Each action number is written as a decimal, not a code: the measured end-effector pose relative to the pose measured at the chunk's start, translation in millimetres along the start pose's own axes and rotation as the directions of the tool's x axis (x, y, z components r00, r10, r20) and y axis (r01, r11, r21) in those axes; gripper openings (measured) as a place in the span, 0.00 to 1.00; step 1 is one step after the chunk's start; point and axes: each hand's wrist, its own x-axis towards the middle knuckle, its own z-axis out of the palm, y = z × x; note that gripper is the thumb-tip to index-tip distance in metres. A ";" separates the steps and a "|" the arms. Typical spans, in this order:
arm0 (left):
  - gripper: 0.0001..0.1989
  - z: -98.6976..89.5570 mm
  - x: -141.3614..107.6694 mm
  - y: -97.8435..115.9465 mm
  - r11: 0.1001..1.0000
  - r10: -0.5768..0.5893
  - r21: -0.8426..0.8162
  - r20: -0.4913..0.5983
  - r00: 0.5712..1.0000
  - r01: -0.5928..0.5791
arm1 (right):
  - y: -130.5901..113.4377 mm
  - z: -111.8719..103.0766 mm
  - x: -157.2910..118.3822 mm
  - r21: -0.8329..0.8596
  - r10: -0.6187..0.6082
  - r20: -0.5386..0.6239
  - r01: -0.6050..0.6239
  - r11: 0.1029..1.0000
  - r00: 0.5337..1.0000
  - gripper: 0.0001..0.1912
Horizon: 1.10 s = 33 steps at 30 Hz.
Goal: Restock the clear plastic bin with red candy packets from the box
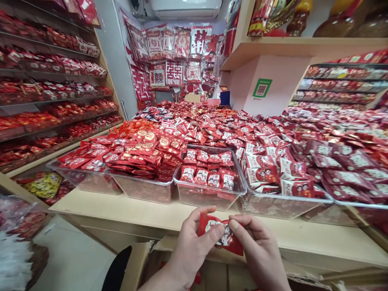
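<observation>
A small red candy packet with white print and cartoon figures is held between my two hands, low in the view and in front of the shelf edge. My left hand pinches its left part, the thumb lying across the front. At the packet's upper right, my right hand grips with thumb and fingertips. Just beyond my hands stands a clear plastic bin with similar red packets lined up in rows. Under my hands is an open cardboard box, its inside partly hidden by my forearms.
More clear bins heaped with red packets flank the middle one along the wooden shelf. Stocked shelves rise at the left. A wooden overhead shelf juts out at the upper right. Plastic bags lie at the lower left.
</observation>
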 end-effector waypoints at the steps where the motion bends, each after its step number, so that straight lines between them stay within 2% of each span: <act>1: 0.22 -0.3 0.7 0.4 1.000 0.007 -0.010 0.002 1.000 -0.007 | 0.0 -0.5 0.5 0.003 0.009 0.011 -0.009 1.000 1.000 0.09; 7: 0.23 -5.5 5.5 3.0 0.984 0.099 0.146 0.041 0.994 -0.104 | -4.5 -2.7 5.7 -0.043 0.082 0.150 -0.077 0.996 0.985 0.11; 9: 0.24 -5.2 5.7 3.4 0.989 0.088 0.115 0.046 0.995 -0.092 | -4.0 -2.5 5.7 -0.021 0.075 0.146 -0.073 0.997 0.986 0.09; 12: 0.28 -3.1 5.4 4.1 0.999 0.040 -0.020 0.059 0.997 -0.039 | -1.6 -2.4 4.0 0.008 0.034 0.106 -0.035 0.999 0.994 0.08; 15: 0.28 -2.2 5.9 4.7 0.993 0.013 -0.115 0.064 0.998 -0.005 | 0.5 -1.7 1.3 0.029 0.001 0.080 -0.003 1.000 0.997 0.07; 21: 0.26 -3.7 4.6 3.2 0.993 0.029 -0.116 0.064 0.998 -0.022 | 5.1 2.3 -7.3 -0.032 -0.051 0.077 0.054 0.998 0.996 0.08; 24: 0.25 -4.2 2.8 4.3 0.993 0.106 -0.050 0.050 0.993 -0.103 | -2.4 -0.4 -8.2 -0.203 -0.116 0.129 0.141 0.969 0.985 0.09; 26: 0.24 -5.7 3.5 6.9 0.984 0.178 -0.006 0.020 0.984 -0.178 | -17.7 -4.7 -0.1 -0.417 -0.238 0.197 0.301 0.858 0.951 0.07; 28: 0.23 -8.6 6.1 10.5 0.971 0.240 0.021 -0.005 0.971 -0.240 | -40.7 -8.2 17.4 -0.627 -0.398 0.273 0.476 0.616 0.876 0.06; 29: 0.23 -10.5 7.7 12.6 0.965 0.261 0.032 -0.013 0.965 -0.260 | -53.8 -8.6 28.9 -0.703 -0.457 0.312 0.526 0.479 0.833 0.06; 30: 0.22 -12.7 9.4 15.0 0.960 0.276 0.041 -0.022 0.961 -0.275 | -66.7 -7.7 41.0 -0.754 -0.476 0.351 0.545 0.367 0.806 0.06; 31: 0.20 -15.0 10.6 17.6 0.955 0.294 0.051 -0.038 0.955 -0.292 | -78.5 -5.3 52.5 -0.782 -0.461 0.388 0.550 0.294 0.798 0.06; 32: 0.19 -17.3 11.3 20.5 0.949 0.314 0.061 -0.056 0.948 -0.311 | -88.4 -1.3 62.0 -0.791 -0.429 0.419 0.554 0.260 0.800 0.06; 33: 0.17 -19.6 11.2 23.5 0.942 0.333 0.072 -0.070 0.940 -0.328 | -95.7 4.1 68.4 -0.784 -0.390 0.445 0.561 0.265 0.806 0.07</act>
